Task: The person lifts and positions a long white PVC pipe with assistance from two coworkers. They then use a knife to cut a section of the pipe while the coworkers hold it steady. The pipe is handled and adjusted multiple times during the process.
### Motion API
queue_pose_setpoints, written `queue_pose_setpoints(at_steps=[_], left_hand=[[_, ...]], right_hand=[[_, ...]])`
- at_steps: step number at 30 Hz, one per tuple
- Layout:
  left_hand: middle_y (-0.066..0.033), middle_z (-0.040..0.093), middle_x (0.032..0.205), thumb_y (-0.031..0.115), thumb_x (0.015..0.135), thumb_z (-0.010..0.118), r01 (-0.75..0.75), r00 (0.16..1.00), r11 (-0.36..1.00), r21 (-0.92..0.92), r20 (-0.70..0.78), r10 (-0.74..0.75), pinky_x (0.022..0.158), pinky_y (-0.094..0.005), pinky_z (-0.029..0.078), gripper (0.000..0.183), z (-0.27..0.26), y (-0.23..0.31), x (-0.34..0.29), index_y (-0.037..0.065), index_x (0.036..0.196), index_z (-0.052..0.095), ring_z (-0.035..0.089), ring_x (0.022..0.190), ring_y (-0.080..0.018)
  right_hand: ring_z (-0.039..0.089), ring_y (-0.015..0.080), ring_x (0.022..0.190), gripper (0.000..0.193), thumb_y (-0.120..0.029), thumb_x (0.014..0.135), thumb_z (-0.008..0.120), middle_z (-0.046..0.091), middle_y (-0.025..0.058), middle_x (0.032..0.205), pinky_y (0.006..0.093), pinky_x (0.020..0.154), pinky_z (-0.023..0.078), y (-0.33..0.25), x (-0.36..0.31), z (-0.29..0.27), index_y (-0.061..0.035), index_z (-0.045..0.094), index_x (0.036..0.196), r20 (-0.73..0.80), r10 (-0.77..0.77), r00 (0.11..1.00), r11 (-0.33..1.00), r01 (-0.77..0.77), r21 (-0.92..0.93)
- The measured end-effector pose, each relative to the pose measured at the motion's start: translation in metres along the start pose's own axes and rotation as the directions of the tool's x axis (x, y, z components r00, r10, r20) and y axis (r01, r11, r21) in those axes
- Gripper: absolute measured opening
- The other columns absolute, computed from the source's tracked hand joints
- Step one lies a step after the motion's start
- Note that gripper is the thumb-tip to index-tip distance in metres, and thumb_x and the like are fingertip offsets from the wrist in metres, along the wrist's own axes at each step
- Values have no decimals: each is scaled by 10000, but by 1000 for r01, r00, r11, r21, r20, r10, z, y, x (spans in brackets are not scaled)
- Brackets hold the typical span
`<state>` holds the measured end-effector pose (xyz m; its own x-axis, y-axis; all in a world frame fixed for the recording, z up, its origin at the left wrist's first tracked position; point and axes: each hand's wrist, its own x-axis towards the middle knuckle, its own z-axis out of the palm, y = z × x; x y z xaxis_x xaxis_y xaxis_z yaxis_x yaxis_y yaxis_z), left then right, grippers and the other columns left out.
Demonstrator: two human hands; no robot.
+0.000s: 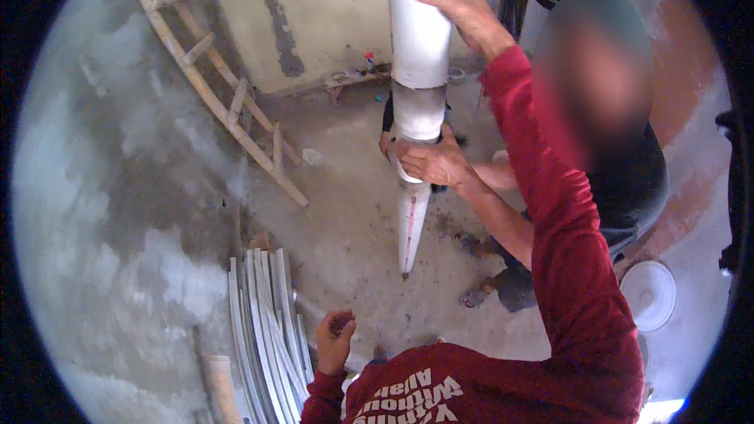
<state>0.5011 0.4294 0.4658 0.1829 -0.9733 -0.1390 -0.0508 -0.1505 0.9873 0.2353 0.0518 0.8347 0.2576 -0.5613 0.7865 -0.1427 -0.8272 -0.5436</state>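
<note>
A thick white plastic pipe (422, 39) stands upright in the middle, running out of view at the top. My right hand (469, 12), its arm raised in a red sleeve, grips it high up, thumb across the front and fingers hidden behind. Below is a greyish, smeared pipe section (419, 110), then a narrower white pipe (410, 224) reaching down toward the floor. A co-worker's hand (432, 163) wraps round the joint between them. My left hand (335, 341) is low at the left, apart from the pipe, fingers curled; what they hold, if anything, is hidden.
A co-worker in a dark shirt (640, 188) is close on the right. Behind the pipe, a dark sleeve (387, 114) shows. A bamboo ladder (212, 78) leans at the left, above long metal profiles (271, 330). At right is a round white lid-like object (649, 296).
</note>
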Motion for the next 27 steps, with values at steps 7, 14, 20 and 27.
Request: queue_pose_setpoints(at_steps=[7, 14, 20, 27], left_hand=[[-80, 686, 957, 79, 825, 694, 213, 977, 974, -81, 20, -212, 793, -289, 516, 246, -22, -107, -23, -3, 1048, 633, 647, 876, -157], [-51, 673, 903, 65, 828, 690, 177, 983, 982, -61, 65, -173, 678, -253, 485, 228, -73, -105, -24, 14, 1042, 631, 605, 763, -113], [-83, 675, 1007, 158, 842, 706, 195, 981, 981, -9, 16, -194, 734, -302, 523, 313, -101, -97, -23, 20, 1112, 627, 648, 885, -182], [-73, 675, 981, 173, 846, 705, 223, 973, 974, -29, 66, -221, 698, -296, 524, 305, -110, -130, -37, 23, 1099, 626, 653, 830, -175]], right_hand=[[568, 250, 1114, 725, -203, 721, 805, 604, 162, 1177, 343, 975, 448, -46, 10, -4, 47, 444, 1299, -132, -16, 991, 998, 7, -65], [542, 285, 1159, 783, -262, 728, 788, 573, 187, 1248, 361, 1016, 413, -78, -5, 13, 44, 411, 1342, -146, -56, 988, 972, 20, -236], [548, 254, 1139, 700, -260, 732, 775, 595, 157, 1217, 347, 998, 414, -93, -15, 29, 48, 483, 1289, -99, 20, 995, 988, -35, -150], [553, 226, 1104, 695, -271, 758, 763, 587, 117, 1208, 343, 962, 433, -72, -12, 33, 22, 476, 1319, -1, 89, 996, 984, -88, 152]])
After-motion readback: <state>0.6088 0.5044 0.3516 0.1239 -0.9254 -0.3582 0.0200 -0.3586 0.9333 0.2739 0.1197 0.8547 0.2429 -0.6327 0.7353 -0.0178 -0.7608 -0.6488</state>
